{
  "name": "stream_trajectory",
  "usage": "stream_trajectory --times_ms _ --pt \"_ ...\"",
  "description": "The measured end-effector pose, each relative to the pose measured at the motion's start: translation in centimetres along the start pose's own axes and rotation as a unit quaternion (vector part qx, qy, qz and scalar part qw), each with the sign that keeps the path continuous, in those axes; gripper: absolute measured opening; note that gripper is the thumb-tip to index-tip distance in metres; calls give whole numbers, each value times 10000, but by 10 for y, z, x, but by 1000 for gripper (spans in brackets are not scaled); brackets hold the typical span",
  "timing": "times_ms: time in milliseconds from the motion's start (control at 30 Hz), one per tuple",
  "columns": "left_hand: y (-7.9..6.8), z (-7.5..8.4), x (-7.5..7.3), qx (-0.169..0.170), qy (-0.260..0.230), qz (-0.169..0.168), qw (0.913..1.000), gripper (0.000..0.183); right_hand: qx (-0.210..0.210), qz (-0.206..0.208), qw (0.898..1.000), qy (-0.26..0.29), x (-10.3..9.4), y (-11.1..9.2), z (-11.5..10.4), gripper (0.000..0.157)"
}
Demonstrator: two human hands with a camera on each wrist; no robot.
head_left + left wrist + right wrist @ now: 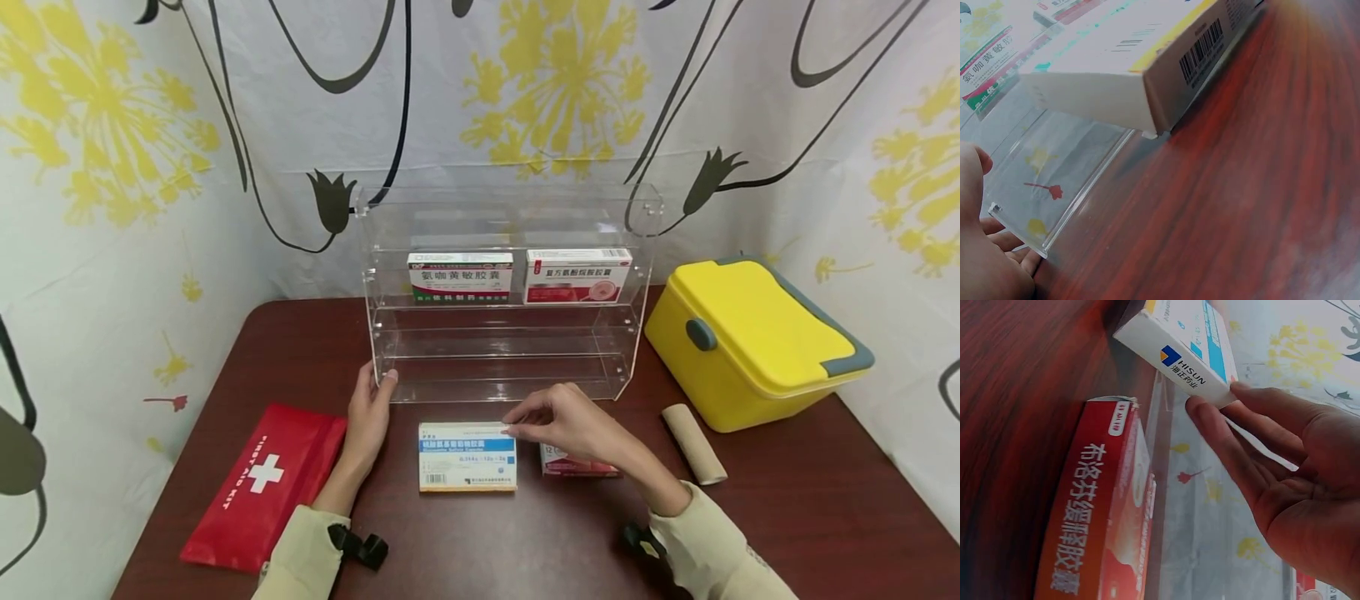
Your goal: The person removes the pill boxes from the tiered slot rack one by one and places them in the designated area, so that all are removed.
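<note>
My left hand (367,417) grips the lower left corner of a clear acrylic display rack (498,390), thumb on the inner side and fingers round the outside. With my right hand (566,423) I pinch the upper right corner of a white and blue medicine box (467,467) in front of the rack. In the right wrist view, thumb and fingertips meet at that box's end (1179,365). A red medicine box (573,463) lies partly hidden under my right hand. Two more medicine boxes, one white and green (461,279) and one white and red (577,277), stand on a rack tier.
A red first aid pouch (262,487) lies on the left of the dark wooden table (450,550). At the right stand a yellow lidded box (750,342) and, beside it, a cardboard tube (694,443). A patterned curtain (450,108) hangs behind the rack.
</note>
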State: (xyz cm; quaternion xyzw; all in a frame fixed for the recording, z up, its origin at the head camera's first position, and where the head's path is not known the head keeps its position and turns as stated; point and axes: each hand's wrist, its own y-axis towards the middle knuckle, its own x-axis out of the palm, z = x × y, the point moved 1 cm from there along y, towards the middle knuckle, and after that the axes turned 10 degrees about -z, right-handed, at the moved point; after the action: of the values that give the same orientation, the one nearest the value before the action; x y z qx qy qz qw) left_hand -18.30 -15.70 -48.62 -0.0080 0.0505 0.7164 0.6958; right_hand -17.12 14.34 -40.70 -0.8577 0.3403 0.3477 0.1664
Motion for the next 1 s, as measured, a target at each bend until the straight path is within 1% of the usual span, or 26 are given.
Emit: stream_trajectory --times_ms 100,267,433,533,733,867,1000 --pt "-3 11 1 -56 18 -41 10000 49 211 6 9998 -74 2 3 4 11" --pt "-10 28 3 -38 85 -53 9999 48 435 79 9989 -145 6 12 11 11" --pt "-11 30 3 -22 84 -58 9999 49 592 129 9981 -87 11 20 16 9" --pt "-11 30 3 6 48 -47 10000 47 590 135 9981 -96 13 24 18 8" --pt "-8 27 3 -57 79 -39 9999 48 613 155 9978 -176 16 30 20 8" --pt "-3 13 1 -71 -25 -64 10000 48 657 172 9973 -264 18 32 20 7" --pt "2 -3 -1 2 -50 -36 10000 48 747 174 9965 -320 19 33 20 7"
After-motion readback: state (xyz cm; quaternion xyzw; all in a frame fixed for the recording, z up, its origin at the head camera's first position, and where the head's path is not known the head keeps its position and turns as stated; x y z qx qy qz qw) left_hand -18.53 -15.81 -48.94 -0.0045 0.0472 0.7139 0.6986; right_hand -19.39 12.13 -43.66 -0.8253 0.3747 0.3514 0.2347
